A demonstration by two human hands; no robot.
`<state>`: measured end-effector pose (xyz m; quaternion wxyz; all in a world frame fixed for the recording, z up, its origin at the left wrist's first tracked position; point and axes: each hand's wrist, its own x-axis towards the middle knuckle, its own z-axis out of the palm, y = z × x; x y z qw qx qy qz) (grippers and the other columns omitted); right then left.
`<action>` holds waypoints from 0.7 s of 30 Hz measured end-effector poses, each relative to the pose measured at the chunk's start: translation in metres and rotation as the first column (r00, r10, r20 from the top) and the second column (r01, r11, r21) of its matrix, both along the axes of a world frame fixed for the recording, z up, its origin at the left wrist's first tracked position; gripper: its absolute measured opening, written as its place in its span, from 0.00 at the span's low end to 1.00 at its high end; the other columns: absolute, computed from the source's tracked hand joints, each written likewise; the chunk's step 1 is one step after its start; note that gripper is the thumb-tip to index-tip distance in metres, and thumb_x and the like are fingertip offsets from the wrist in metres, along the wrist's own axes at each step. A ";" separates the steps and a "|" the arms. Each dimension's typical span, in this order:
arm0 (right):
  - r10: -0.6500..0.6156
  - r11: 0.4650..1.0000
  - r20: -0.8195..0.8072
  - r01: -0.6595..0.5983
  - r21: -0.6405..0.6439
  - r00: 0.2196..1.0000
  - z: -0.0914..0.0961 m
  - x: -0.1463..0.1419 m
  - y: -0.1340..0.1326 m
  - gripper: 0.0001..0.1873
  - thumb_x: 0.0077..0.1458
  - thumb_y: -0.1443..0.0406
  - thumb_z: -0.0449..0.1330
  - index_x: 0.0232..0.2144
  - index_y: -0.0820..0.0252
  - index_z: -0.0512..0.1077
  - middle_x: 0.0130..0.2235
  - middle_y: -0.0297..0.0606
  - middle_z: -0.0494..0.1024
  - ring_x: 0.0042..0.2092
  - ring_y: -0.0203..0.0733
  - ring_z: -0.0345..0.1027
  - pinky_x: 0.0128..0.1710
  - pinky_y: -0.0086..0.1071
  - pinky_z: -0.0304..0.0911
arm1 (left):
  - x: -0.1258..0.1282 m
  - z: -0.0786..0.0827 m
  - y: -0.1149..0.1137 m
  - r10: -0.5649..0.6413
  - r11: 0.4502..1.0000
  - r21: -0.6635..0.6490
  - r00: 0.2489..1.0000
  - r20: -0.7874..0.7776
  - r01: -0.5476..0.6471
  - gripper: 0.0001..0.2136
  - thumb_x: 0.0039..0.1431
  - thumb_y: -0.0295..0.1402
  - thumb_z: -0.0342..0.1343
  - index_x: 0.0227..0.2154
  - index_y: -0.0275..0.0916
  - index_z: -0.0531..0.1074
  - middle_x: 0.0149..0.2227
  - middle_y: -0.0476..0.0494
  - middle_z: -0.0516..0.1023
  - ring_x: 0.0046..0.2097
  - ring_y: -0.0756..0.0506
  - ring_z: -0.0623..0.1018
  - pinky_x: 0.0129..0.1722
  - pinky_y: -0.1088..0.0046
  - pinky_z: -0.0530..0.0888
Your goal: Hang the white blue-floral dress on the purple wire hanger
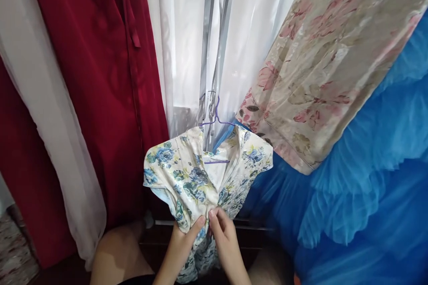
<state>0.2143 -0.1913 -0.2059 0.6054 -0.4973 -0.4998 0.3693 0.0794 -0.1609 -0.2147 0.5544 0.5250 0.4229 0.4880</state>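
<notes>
A small floral shirt (187, 173), white with blue and yellow flowers, hangs on a purple wire hanger (216, 118) in front of a white curtain. My left hand (183, 242) and my right hand (224, 236) meet at the shirt's front, below the collar. Both pinch the cloth with closed fingers, thumbs nearly touching. The lower part of the shirt drops behind my hands.
A dark red curtain (110, 75) hangs at the left beside white sheer fabric (43, 111). A beige pink-flowered cloth (321, 62) slants across the upper right. Blue ruffled tulle (368, 187) fills the right side. My knee (117, 254) shows at the bottom left.
</notes>
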 end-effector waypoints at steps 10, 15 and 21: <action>0.083 0.993 -0.184 -0.097 -0.070 0.979 0.010 0.000 0.010 0.19 0.62 0.48 0.59 0.30 0.55 0.65 0.23 0.28 0.65 0.24 0.37 0.54 0.26 0.31 0.50 | -0.016 0.021 -0.012 -0.006 0.992 -0.121 0.994 0.112 0.019 0.30 0.48 0.46 0.70 0.54 0.41 0.77 0.52 0.37 0.81 0.63 0.31 0.72 0.67 0.51 0.64; 0.164 0.980 -0.255 -0.186 -0.064 0.953 0.009 -0.001 0.006 0.20 0.64 0.51 0.57 0.26 0.56 0.63 0.20 0.27 0.64 0.23 0.34 0.53 0.25 0.29 0.49 | -0.007 0.011 -0.011 0.004 0.982 -0.186 0.978 0.207 0.036 0.29 0.47 0.45 0.71 0.51 0.36 0.77 0.51 0.34 0.81 0.58 0.31 0.76 0.64 0.53 0.68; 0.079 0.989 -0.232 -0.105 -0.101 0.970 -0.001 0.022 -0.002 0.20 0.63 0.51 0.58 0.26 0.56 0.63 0.19 0.26 0.63 0.22 0.33 0.51 0.25 0.30 0.47 | -0.027 -0.014 0.010 0.582 0.810 0.080 0.813 0.014 -0.581 0.25 0.50 0.45 0.69 0.48 0.39 0.73 0.48 0.38 0.78 0.52 0.35 0.77 0.54 0.58 0.72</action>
